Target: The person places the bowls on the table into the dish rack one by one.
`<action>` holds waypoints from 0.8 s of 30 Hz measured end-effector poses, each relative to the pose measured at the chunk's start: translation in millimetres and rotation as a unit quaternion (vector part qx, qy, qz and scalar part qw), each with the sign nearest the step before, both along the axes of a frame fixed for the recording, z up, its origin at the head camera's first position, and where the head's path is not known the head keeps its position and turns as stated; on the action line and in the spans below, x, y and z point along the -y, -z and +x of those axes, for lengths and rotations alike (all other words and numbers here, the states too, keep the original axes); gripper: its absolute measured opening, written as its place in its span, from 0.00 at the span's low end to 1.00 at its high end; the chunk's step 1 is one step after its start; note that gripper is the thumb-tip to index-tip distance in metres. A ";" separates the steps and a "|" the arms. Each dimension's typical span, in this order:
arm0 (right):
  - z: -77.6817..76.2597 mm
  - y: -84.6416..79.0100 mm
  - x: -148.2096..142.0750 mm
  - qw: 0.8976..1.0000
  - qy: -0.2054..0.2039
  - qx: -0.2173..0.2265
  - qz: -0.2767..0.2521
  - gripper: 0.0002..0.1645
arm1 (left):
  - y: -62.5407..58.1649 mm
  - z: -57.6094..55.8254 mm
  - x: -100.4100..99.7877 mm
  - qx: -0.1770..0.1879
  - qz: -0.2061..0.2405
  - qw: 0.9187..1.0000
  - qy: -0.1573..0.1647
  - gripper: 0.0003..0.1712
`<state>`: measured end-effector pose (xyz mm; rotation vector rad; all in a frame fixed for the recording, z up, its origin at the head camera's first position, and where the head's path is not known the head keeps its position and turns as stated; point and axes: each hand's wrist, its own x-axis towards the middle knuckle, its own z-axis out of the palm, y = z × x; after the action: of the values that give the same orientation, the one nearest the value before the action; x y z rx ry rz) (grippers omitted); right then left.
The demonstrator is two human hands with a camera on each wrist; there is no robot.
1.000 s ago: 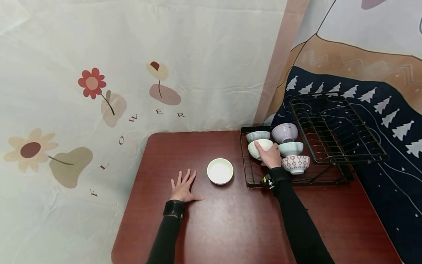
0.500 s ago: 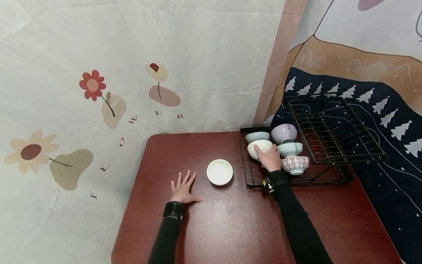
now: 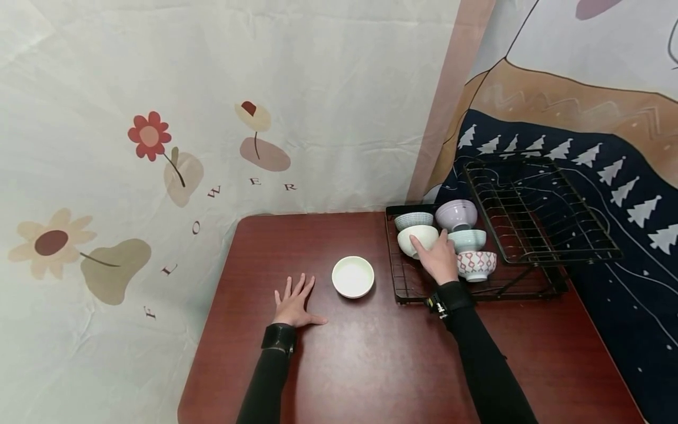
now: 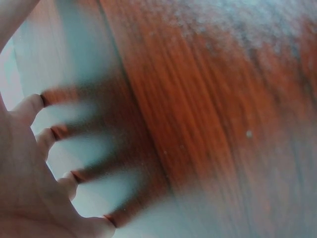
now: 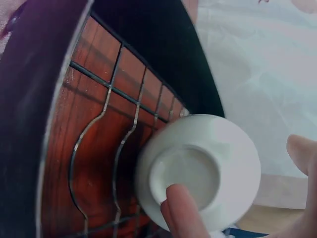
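Note:
In the head view, my left hand (image 3: 293, 309) lies on the table left of a round white bowl (image 3: 353, 277), fingers spread and apart from the bowl. The left wrist view shows its fingertips (image 4: 67, 186) against the wood. My right hand (image 3: 438, 257) is at a white bowl (image 3: 417, 241) standing tilted in the lower level of a black wire dish rack (image 3: 408, 288). From the right wrist, this bowl's base faces the camera. One digit (image 5: 181, 208) overlaps the base, whether touching I cannot tell; another (image 5: 299, 153) stands off to the side, apart from it.
Around the right hand in the rack stand a patterned bowl (image 3: 413, 220), a lilac bowl (image 3: 457, 214), a pale green bowl (image 3: 467, 240) and a red-patterned bowl (image 3: 479, 265). The rack's raised wire tier (image 3: 540, 212) overhangs at right. A printed cloth (image 3: 328, 118) hangs behind the table.
My right hand has shifted slightly right, and its fingers have spread away from the white bowl in the rack. That bowl stays in place. The left hand has not moved.

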<state>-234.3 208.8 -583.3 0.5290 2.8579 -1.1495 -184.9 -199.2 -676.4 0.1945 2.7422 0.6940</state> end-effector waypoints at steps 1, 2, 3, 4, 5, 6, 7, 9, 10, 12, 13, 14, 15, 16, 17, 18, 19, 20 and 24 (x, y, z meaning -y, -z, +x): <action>3.1 -2.3 0.1 1.000 -0.001 -0.013 0.004 0.69 | -0.3 -0.2 0.1 -0.001 0.000 1.000 0.000 0.76; 6.7 -4.7 0.0 1.000 -0.005 -0.025 0.006 0.68 | -0.3 -0.3 0.2 -0.001 -0.001 1.000 0.000 0.76; 10.8 -7.0 -0.3 0.999 -0.011 -0.037 0.010 0.68 | -0.2 -0.6 0.3 -0.002 -0.001 1.000 0.001 0.76; 15.2 -8.6 -0.8 0.999 -0.019 -0.048 0.015 0.67 | 0.2 -0.8 0.4 -0.001 -0.001 1.000 0.001 0.76; 20.3 -10.2 -1.9 0.998 -0.030 -0.057 0.018 0.65 | 0.8 -1.0 0.5 -0.001 -0.001 1.000 0.000 0.76; 25.3 -10.8 -3.3 0.997 -0.042 -0.067 0.021 0.64 | 1.3 -1.3 0.6 -0.001 -0.001 1.000 0.001 0.76; 30.9 -11.5 -4.6 0.995 -0.056 -0.075 0.025 0.62 | 2.0 -1.7 0.6 0.000 -0.001 1.000 0.001 0.76; 42.7 -11.2 -8.2 0.992 -0.088 -0.088 0.031 0.60 | 4.0 -2.0 0.9 -0.001 -0.002 1.000 0.002 0.76; 48.9 -10.0 -10.2 0.989 -0.103 -0.096 0.035 0.59 | 4.7 -1.9 1.0 -0.001 -0.001 1.000 0.002 0.76; 61.5 -5.8 -14.5 0.984 -0.128 -0.113 0.048 0.59 | 5.5 -1.9 1.3 -0.004 0.000 1.000 0.004 0.75; 68.1 -3.5 -16.4 0.981 -0.139 -0.121 0.060 0.59 | 5.5 -1.7 1.4 -0.005 0.002 1.000 0.004 0.75; 74.9 -0.6 -18.5 0.978 -0.149 -0.129 0.071 0.59 | 5.2 -1.5 1.5 -0.004 0.003 1.000 0.005 0.75; 82.0 2.6 -20.6 0.975 -0.157 -0.137 0.083 0.60 | 4.7 -1.4 1.5 -0.002 0.003 1.000 0.006 0.76; 89.4 6.3 -22.9 0.971 -0.164 -0.145 0.096 0.60 | 3.3 -0.9 1.2 0.000 0.005 1.000 0.006 0.76; 96.8 10.2 -25.2 0.968 -0.170 -0.152 0.108 0.61 | 2.3 -0.6 1.2 0.002 0.005 1.000 0.006 0.76; 104.3 14.4 -27.8 0.965 -0.175 -0.157 0.117 0.61 | 0.3 0.0 0.9 0.002 0.003 1.000 0.008 0.76; 111.6 18.6 -30.2 0.962 -0.180 -0.161 0.127 0.62 | -0.9 0.4 0.7 0.005 0.003 1.000 0.008 0.76; 118.5 23.0 -32.7 0.961 -0.184 -0.163 0.130 0.62 | -1.9 0.8 0.5 0.007 0.003 1.000 0.008 0.76; 141.1 38.3 -40.3 0.958 -0.196 -0.155 0.138 0.64 | -5.2 1.3 0.0 0.007 0.003 1.000 0.005 0.76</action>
<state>-93.1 249.1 -621.6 -0.2421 3.1964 -0.8344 -183.6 -199.2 -671.2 0.2054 2.7245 0.6991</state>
